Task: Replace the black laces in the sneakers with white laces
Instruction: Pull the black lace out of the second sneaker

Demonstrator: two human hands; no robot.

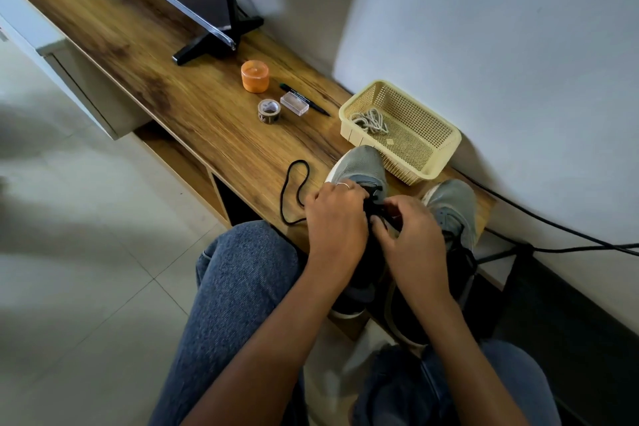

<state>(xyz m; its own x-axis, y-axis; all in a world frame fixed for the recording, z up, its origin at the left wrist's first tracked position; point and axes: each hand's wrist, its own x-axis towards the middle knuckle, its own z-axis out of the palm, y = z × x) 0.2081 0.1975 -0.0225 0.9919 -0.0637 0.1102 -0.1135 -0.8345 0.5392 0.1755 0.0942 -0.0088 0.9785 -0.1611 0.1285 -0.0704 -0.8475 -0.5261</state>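
working the black lace (294, 190) out of the left sneaker (363, 169), both hands pinch it: left hand (337, 221) at 9 o'clock, right hand (411, 235) at 3. white laces (371, 121) wait in the basket (442, 149) at 12 o'clock.

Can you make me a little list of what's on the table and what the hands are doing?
left hand: on left sneaker, working its black lace
right hand: pinching the lace
right sneaker: still black-laced
basket: white laces inside
table: orange jar, tape roll, pen, clear box
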